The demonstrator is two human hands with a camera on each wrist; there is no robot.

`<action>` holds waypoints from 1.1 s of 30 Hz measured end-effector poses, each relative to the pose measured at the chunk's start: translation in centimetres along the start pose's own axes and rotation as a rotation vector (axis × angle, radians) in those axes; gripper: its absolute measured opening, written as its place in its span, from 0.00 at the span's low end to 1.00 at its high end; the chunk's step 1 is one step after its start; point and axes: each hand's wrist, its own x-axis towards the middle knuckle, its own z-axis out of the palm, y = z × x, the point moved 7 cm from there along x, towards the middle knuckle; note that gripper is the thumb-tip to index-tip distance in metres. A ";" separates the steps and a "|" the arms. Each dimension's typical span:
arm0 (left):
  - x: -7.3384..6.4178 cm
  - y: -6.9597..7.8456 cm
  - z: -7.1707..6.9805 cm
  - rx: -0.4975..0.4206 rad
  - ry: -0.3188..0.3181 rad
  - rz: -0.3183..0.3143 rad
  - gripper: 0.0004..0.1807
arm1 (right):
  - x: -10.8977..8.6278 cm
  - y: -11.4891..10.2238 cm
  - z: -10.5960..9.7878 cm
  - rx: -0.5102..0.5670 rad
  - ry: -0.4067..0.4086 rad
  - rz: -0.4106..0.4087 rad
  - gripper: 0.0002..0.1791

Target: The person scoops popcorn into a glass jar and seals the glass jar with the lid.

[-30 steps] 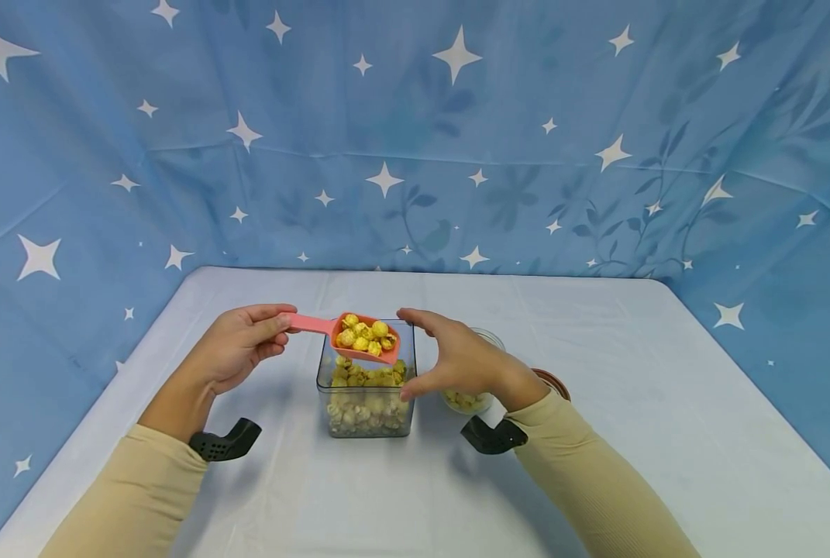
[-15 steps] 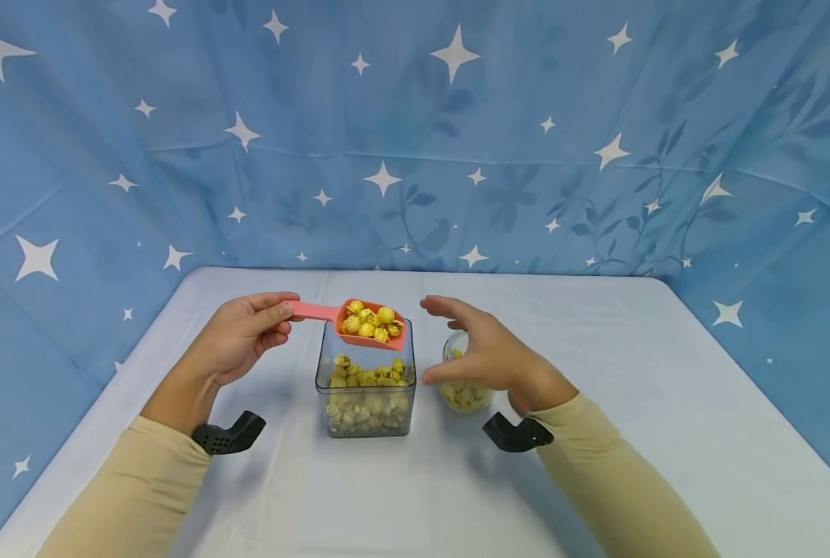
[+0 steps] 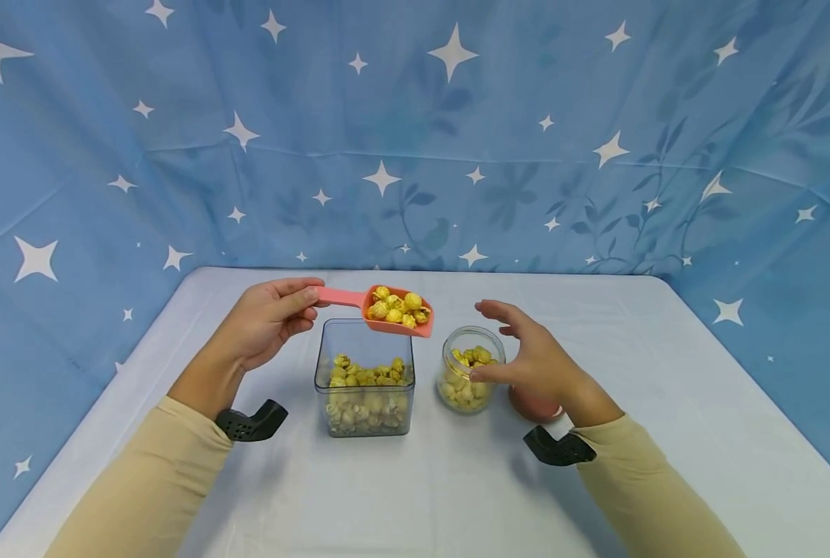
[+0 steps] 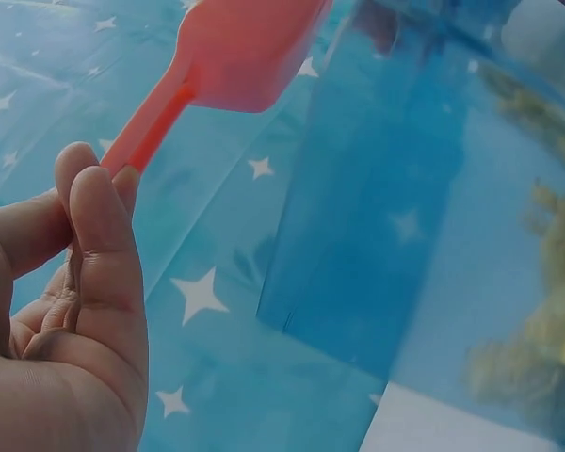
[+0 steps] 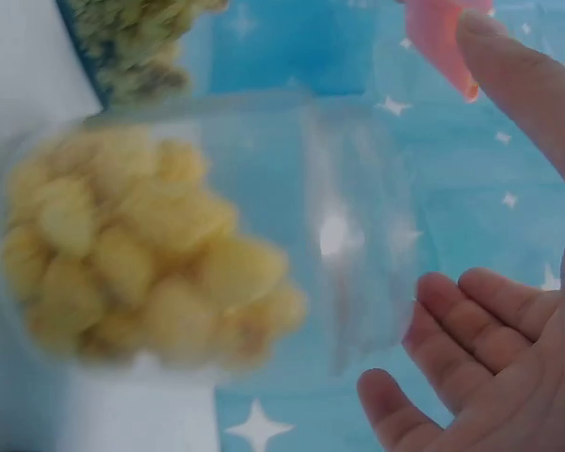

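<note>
My left hand (image 3: pixel 266 319) pinches the handle of a coral-pink scoop (image 3: pixel 342 297) between thumb and fingers. Yellow popcorn (image 3: pixel 395 308) fills the scoop, which hangs above the back right of a clear square container (image 3: pixel 366 389) partly filled with popcorn. In the left wrist view the scoop (image 4: pixel 245 52) shows its underside. Just right of the container stands an open glass jar (image 3: pixel 472 332), also holding popcorn. My right hand (image 3: pixel 543 363) is beside the jar, fingers and thumb spread apart and holding nothing. In the right wrist view the jar (image 5: pixel 264 122) appears large, the fingers near its mouth.
A reddish-brown round object (image 3: pixel 532 404) lies right of the jar, partly hidden under my right hand and wrist. A white cloth covers the table (image 3: pixel 359 496). Behind it hangs a blue curtain (image 3: pixel 303 101) with white stars.
My left hand has lifted the loaded scoop and carried it right, from over the container toward the jar. The right hand has moved right, away from the container to the jar.
</note>
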 end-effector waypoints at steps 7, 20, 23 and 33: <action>1.1 0.2 1.7 0.035 -0.048 -0.010 0.27 | -0.9 2.9 1.2 0.047 -0.038 0.142 0.55; 2.2 -0.2 4.3 0.101 -0.080 -0.039 0.24 | -1.0 4.4 2.2 0.011 -0.048 0.203 0.55; 2.4 -0.3 4.8 0.124 -0.077 -0.054 0.24 | -1.0 4.4 2.2 0.018 -0.047 0.194 0.54; 3.2 -0.2 6.0 0.222 -0.088 -0.081 0.21 | -1.1 4.5 2.2 0.029 -0.049 0.207 0.54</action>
